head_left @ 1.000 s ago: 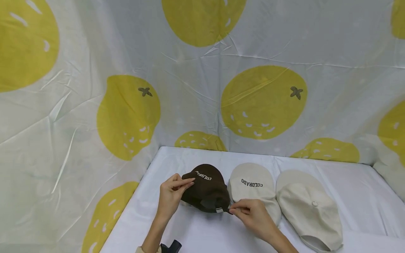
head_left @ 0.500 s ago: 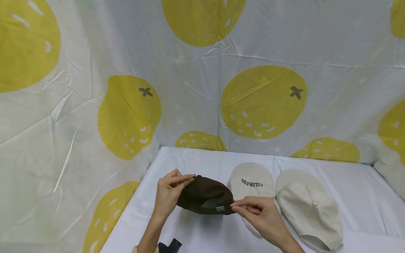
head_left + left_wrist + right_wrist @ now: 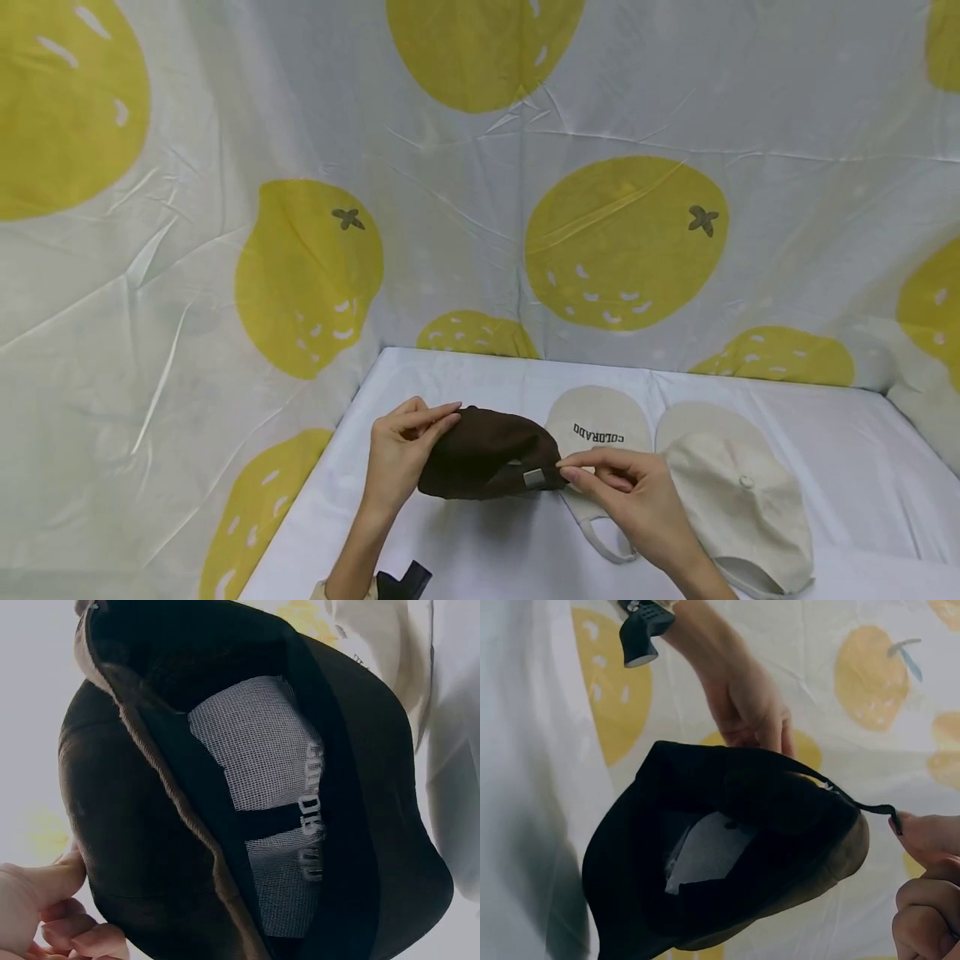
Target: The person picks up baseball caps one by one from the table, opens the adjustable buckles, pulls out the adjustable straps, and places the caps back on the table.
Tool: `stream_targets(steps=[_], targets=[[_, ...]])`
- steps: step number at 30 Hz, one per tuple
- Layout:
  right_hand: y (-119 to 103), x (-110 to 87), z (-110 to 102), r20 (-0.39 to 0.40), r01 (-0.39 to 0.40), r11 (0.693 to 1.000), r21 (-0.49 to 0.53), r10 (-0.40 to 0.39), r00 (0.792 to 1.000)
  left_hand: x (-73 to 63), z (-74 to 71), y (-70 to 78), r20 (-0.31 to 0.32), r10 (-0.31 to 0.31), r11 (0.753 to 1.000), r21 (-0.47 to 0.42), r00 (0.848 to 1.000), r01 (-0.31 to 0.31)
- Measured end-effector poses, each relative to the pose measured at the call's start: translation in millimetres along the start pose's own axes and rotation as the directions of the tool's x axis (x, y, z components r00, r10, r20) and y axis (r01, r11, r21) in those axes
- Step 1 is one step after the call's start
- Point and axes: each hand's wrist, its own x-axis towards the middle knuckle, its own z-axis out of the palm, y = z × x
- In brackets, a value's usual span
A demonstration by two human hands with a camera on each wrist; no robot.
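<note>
A dark brown cap (image 3: 480, 454) hangs in the air above the white table (image 3: 480, 542), held between both hands. My left hand (image 3: 401, 450) pinches its left edge near the brim. My right hand (image 3: 622, 496) pinches the back strap by the metal buckle (image 3: 533, 477). The left wrist view looks up into the brown cap (image 3: 247, 802), showing its mesh lining, with my fingertips (image 3: 45, 900) at its edge. In the right wrist view the cap's (image 3: 720, 855) underside shows, and its strap end (image 3: 874, 808) meets my right fingers (image 3: 926, 832).
Two cream caps lie on the table to the right: one printed COLORADO (image 3: 600, 429) and a plain one (image 3: 735, 500). A lemon-print cloth (image 3: 480, 208) walls the back and left sides. A black wrist-camera strap (image 3: 401, 581) shows at the bottom.
The brown cap has been lifted off the table and tipped so its lettering turns away. Both hands rose slightly, still pinching it.
</note>
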Motion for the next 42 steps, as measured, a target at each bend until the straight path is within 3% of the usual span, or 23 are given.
stream_targets(steps=[4,8,12,15,19,24,27,35,42], targets=[[-3,2.0,2,-0.018,-0.008,1.000,0.000,0.008,1.000,-4.4,1.0,6.1,-0.007,0.034,0.999,0.004,0.999,-0.034],[-6,5.7,5,-0.023,-0.051,0.998,-0.021,0.051,0.998,-13.5,5.1,16.6,0.048,0.126,0.992,-0.008,0.991,-0.126],[-7,9.3,6,-0.028,-0.066,0.997,-0.034,0.065,0.997,-26.1,14.4,26.4,0.139,0.247,0.968,-0.082,0.959,-0.238],[-8,12.0,8,-0.034,-0.046,0.999,-0.024,0.046,0.998,-33.5,21.9,30.6,0.174,0.306,0.951,-0.100,0.936,-0.292],[-9,14.8,8,-0.032,-0.041,0.999,0.002,0.041,0.999,-38.6,29.0,30.7,0.161,0.346,0.938,-0.082,0.924,-0.337],[-6,15.9,8,-0.034,-0.098,0.995,0.012,0.098,0.995,-41.6,34.3,26.2,0.127,0.369,0.929,-0.029,0.921,-0.369],[-5,16.5,7,-0.035,-0.109,0.994,0.009,0.109,0.993,-41.1,37.1,23.6,0.103,0.402,0.914,0.010,0.910,-0.405],[-5,19.8,9,-0.049,-0.130,0.991,0.010,0.130,0.990,-35.7,40.9,17.9,0.071,0.550,0.827,0.092,0.832,-0.555],[-5,26.1,9,-0.043,-0.113,0.993,0.020,0.114,0.993,-30.9,43.0,12.0,0.071,0.668,0.723,0.178,0.741,-0.668]])
